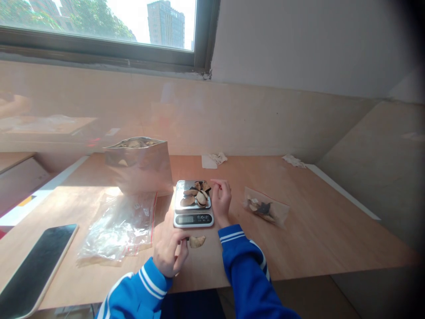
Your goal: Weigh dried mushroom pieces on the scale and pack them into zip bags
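Observation:
A small digital kitchen scale (pixel 194 220) stands on the table in front of me. On its metal plate lie several dried tan slices (pixel 202 198) with dark edges, perhaps mushroom. My left hand (pixel 172 250) is just before the scale's lower left corner, thumb and forefinger pinching one pale, curved dried slice (pixel 197 241) above the tabletop. Close by the scale's right side is my right hand (pixel 222 199), its forefinger stretched leftward near the slices and the other fingers bent. Nothing shows between those fingers.
An open foil pouch (pixel 142 170) filled with dried pieces stands behind left. Clear zip bags (pixel 116 226) lie before it, and a phone (pixel 38 270) is far left. To the right lies a small bag (pixel 265 208) with dark pieces. Crumpled tissue (pixel 217 158) sits by the wall.

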A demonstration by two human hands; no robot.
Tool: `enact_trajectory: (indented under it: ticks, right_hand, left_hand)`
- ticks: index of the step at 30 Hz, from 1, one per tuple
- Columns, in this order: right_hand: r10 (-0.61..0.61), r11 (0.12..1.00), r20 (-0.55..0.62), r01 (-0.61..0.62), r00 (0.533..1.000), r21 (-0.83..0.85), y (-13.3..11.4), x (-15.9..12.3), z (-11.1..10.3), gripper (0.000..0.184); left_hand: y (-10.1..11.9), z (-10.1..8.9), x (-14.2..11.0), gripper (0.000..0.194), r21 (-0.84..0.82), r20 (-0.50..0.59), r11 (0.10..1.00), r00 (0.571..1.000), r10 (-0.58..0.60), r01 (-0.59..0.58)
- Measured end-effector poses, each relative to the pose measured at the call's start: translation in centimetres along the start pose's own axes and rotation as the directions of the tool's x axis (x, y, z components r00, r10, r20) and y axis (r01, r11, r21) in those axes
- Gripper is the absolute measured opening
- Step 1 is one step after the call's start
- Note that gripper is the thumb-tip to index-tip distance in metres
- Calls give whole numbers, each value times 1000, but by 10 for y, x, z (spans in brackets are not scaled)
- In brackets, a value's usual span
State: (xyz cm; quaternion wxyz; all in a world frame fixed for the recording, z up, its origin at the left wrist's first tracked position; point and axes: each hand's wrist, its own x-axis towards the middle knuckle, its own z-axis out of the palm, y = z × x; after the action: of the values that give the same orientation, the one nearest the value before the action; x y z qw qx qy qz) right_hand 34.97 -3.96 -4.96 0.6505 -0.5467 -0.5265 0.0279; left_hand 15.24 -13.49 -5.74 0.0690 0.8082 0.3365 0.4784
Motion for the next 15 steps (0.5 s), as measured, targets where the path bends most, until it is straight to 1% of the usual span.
enact_trajectory:
  ticks: [1,3,5,6,8,10,11,13,15]
  right_hand:
    - [-6,1000,3,6,1000,4,-2,-1,-1,24]
    - [-67,998,42,67,997,6,-8,-5,-4,26]
    - [-191,981,129,192,973,7,-13,-11,-4,29]
    - [-266,963,182,267,947,18,-16,-14,-4,30]
    - [-408,912,272,406,872,65,-22,-21,-2,33]
    - [-516,854,316,505,796,125,-26,-27,2,35]
    - [-554,830,322,538,768,147,-28,-29,3,34]
    - [-605,794,323,582,728,175,-31,-32,6,30]
    - [-624,779,323,602,712,176,-33,-34,7,25]
  left_hand:
    - [-2,0,0,30,16,-35,1000,999,-23,24]
    - [-4,0,1,27,28,-107,993,988,-109,113]
    - [-6,0,3,26,23,-153,977,967,-205,211]
    - [-6,0,4,26,20,-173,970,957,-233,240]
    - [-7,1,5,25,21,-207,966,947,-247,257]
    - [-8,1,6,26,26,-233,967,942,-242,255]
    - [-9,1,6,27,28,-240,967,941,-238,252]
    - [-11,2,5,28,29,-246,970,943,-226,240]
    - [-13,2,5,28,35,-264,974,942,-205,222]
